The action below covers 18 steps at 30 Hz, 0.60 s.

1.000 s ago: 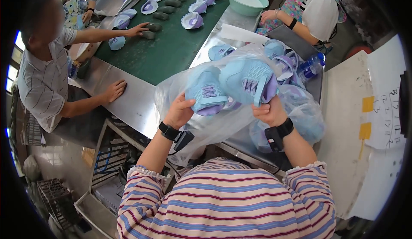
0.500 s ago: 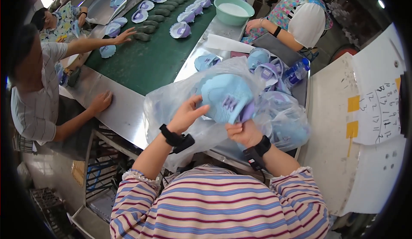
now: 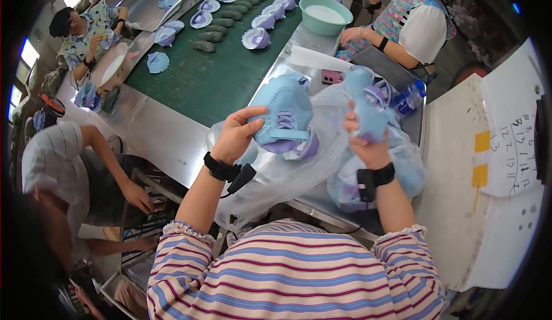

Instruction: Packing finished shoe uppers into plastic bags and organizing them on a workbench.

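Green belt upper left, matte, carrying rows of pale purple shoe parts. Left hand centre frame, fingers clamped on light blue shoe: soft padded fabric, lilac trim, laces facing camera, long axis roughly upright, slightly tilted. Clear crinkled plastic bag below, on steel counter. Right hand right of centre, fingers closed on second blue shoe through bag film.

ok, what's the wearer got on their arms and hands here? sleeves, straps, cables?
Both hands are bare, no gloves. The left hand has a black strap at the wrist with a small black unit and a thin cable hanging below it. The right hand has a similar black wrist band with a boxy black module. The striped sleeves, pink, blue and white, end in frilled cuffs short of the wrists.
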Each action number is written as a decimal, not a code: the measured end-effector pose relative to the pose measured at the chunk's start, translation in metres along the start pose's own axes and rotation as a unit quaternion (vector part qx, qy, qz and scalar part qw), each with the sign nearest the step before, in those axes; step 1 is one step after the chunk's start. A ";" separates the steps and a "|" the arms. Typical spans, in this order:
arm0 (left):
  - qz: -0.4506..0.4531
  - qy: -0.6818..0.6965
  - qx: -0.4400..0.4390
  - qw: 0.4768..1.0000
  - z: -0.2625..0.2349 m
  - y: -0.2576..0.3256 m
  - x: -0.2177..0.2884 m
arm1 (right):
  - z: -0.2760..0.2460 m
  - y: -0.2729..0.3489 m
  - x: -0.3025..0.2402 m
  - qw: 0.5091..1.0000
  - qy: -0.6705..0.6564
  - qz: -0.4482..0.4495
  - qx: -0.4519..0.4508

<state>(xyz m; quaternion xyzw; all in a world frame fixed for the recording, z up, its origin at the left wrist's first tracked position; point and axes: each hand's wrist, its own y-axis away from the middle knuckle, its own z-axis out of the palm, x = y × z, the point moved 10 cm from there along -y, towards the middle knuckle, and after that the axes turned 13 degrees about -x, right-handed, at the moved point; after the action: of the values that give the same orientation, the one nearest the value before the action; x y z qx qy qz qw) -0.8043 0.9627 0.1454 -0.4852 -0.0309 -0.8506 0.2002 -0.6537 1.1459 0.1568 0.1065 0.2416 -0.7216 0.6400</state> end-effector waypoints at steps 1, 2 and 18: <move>0.006 0.016 0.020 1.000 -0.008 0.003 -0.002 | 0.025 -0.003 -0.004 0.989 -0.098 0.034 -0.105; 0.008 0.020 0.017 1.000 -0.010 0.004 -0.005 | 0.013 0.000 -0.015 0.989 -0.098 0.032 -0.104; -0.125 -0.274 -0.005 0.954 -0.070 -0.016 -0.066 | -0.054 0.012 -0.055 0.920 0.333 -0.012 0.208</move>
<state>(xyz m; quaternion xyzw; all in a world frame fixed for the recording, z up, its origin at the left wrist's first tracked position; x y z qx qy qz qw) -0.8373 0.9810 0.0553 -0.6926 -0.1405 -0.7036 0.0740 -0.6415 1.2190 0.1333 0.4683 0.2864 -0.6859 0.4777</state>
